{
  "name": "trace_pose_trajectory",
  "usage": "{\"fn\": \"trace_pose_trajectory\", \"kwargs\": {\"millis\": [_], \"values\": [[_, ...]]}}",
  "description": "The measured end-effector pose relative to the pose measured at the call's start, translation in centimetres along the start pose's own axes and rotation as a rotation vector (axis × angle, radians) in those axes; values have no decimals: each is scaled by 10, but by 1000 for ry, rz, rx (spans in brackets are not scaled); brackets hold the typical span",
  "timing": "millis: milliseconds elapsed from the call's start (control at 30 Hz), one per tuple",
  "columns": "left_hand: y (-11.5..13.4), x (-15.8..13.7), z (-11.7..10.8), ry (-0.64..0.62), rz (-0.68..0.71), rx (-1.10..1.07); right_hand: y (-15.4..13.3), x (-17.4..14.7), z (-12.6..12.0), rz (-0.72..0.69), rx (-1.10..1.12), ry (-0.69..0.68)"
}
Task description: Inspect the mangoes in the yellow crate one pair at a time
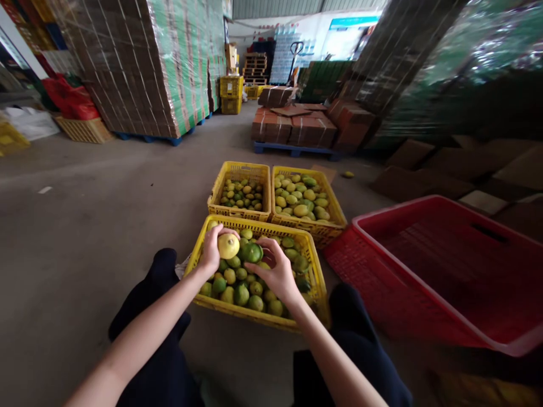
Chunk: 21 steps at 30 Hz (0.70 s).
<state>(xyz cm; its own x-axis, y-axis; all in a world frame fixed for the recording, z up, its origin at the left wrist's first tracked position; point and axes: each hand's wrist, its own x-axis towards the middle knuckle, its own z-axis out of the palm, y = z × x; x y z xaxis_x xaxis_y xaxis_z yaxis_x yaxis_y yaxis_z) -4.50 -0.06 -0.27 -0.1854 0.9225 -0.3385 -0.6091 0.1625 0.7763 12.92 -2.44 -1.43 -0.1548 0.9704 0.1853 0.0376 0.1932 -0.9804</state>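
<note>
My left hand [211, 249] is closed round a yellow lemon [228, 246], held above the near yellow crate [250, 320]. Just to the right, my right hand [275, 265] has its thumb and fingers curved about a green lemon [252, 252]. Below both hands the crate is filled with green and yellowish lemons [241, 294]. Behind it stand two more yellow crates. The left one [210, 199] has small green-yellow lemons [242, 194] low inside. The right one [335, 221] is fuller, with larger, yellower lemons [301, 210].
A large red crate [360, 282] stands close on the right, its visible inside bare. Flattened cardboard [449, 164] lies behind it. A blue pallet [292, 150] carries strapped cartons [311, 131] ahead. Wrapped stacks [123, 68] rise at left. One lemon [348, 174] lies on the floor.
</note>
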Motion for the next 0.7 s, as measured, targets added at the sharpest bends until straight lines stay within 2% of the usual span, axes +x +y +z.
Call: {"fn": "trace_pose_trajectory", "kwargs": {"millis": [100, 167, 367, 567, 700], "values": [[-1, 3, -6, -54, 239, 113, -1, -2, 3, -11, -9, 0], [0, 1, -5, -89, 258, 162, -2, -3, 4, -9, -15, 3], [-2, -2, 3, -41, 95, 89, -6, -3, 4, -2, -41, 26], [-2, 1, 9, -40, 44, 64, -7, -2, 1, 10, -27, 60], [3, -2, 18, -13, -151, -15, -8, 0, -1, 163, 105, 37]]}}
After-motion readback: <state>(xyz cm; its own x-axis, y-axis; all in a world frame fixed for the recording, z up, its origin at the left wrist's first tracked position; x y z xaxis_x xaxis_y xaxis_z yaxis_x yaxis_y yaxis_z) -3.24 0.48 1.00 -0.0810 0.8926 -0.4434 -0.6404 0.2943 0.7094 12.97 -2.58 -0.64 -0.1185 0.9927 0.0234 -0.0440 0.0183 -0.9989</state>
